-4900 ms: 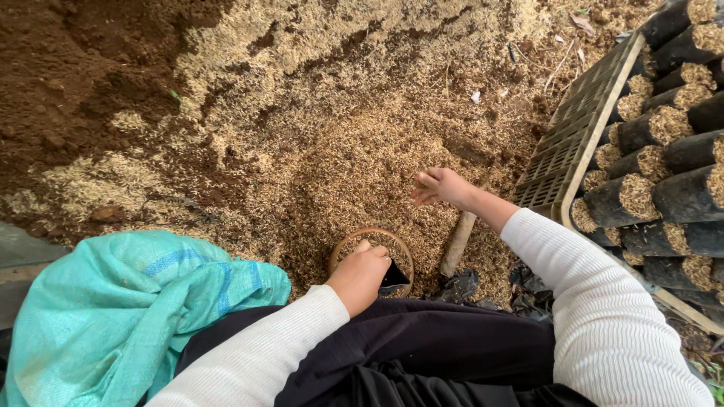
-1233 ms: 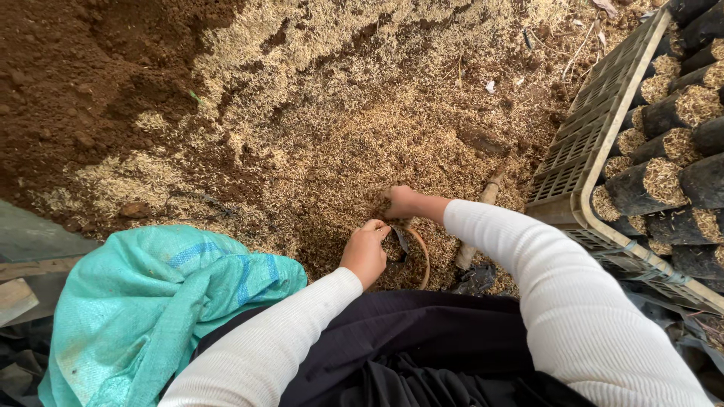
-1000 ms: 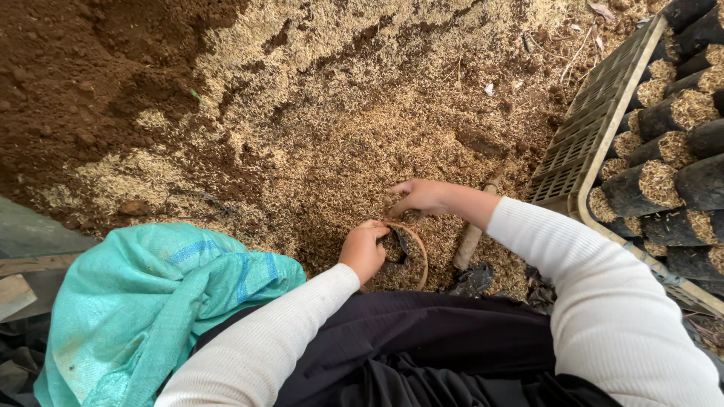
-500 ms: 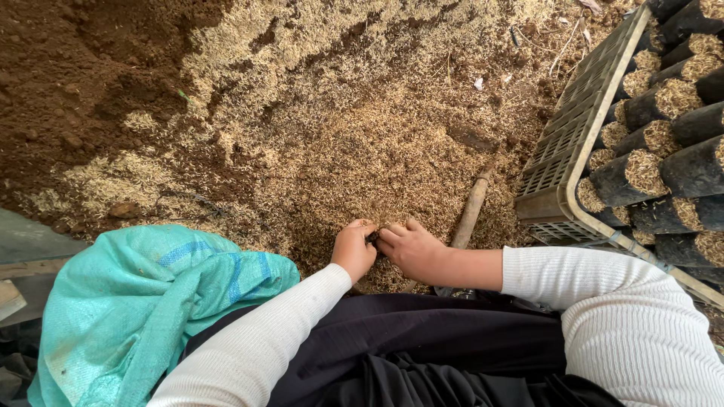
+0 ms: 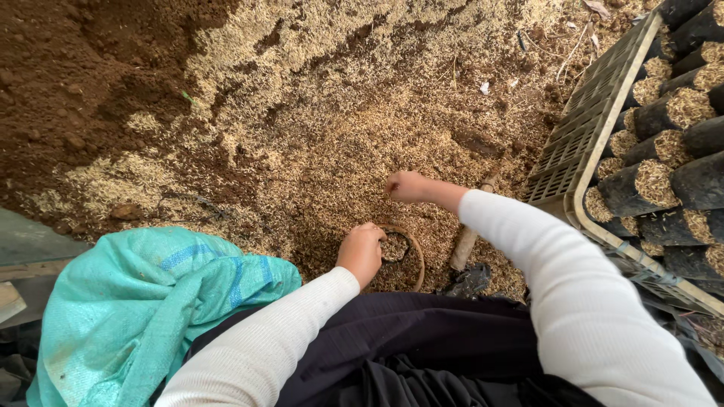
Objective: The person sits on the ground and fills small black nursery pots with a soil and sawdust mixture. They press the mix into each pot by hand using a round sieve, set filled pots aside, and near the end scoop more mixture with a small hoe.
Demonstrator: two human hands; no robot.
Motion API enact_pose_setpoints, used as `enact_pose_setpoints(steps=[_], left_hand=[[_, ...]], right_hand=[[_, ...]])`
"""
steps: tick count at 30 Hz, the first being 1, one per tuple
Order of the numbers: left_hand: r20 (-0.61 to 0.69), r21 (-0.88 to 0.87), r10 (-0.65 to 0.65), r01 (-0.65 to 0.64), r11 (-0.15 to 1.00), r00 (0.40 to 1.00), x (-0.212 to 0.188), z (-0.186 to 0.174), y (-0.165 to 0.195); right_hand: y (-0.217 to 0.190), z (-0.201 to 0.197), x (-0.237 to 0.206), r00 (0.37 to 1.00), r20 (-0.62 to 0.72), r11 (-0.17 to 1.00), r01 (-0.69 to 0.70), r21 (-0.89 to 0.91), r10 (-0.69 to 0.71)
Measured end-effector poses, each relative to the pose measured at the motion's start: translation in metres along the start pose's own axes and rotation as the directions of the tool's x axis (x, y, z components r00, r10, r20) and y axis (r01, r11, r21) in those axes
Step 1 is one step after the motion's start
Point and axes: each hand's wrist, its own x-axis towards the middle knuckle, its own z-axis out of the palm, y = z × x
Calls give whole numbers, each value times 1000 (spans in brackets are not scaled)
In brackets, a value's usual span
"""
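Looking straight down at a big heap of husk mix (image 5: pixel 362 120), pale and strawy, fading into dark brown soil (image 5: pixel 83 83) toward the upper left. The left hand (image 5: pixel 362 252) sits curled on the rim of a small round pot (image 5: pixel 403 260) that's sunk into the husks right in front of the person's lap. Fingers are wrapped over the near-left edge, so it has hold of the pot; the inside looks partly filled with the same mix. The right hand (image 5: pixel 407 186) is out on the pile just beyond the pot, not touching it, closed into a loose fist pressed into the husks. Can't tell whether there's a handful inside or not.

A wooden handle (image 5: pixel 467 241) lies just right of the pot, half buried. Off to the right there's a plastic crate (image 5: pixel 573 151) tipped up, packed with black grow bags (image 5: pixel 648 185) lying on their sides, each topped with husks. A turquoise woven sack (image 5: pixel 143 301) is bunched up at lower left beside the person's dark trousers.
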Motion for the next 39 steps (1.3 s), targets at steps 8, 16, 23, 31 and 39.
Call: enact_pose_setpoints(steps=[8, 16, 23, 31, 39], left_hand=[[-25, -2, 131, -131, 991, 991, 0, 6, -5], [-104, -209, 30, -52, 977, 994, -4, 0, -10], [-84, -245, -92, 69, 967, 992, 4, 4, -21], [-141, -315, -117, 68, 947, 983, 3, 12, -25], [-34, -385, -152, 127, 914, 988, -5, 0, -8]], right_hand=[[-40, 58, 26, 997, 69, 955, 50, -292, -31], [-13, 9, -2, 989, 148, 998, -19, 52, 11], [-80, -26, -111, 983, 161, 972, 49, 231, -88], [-83, 38, -156, 716, -124, 621, 491, -611, -687], [-23, -9, -115, 995, 11, 994, 101, 35, -101]])
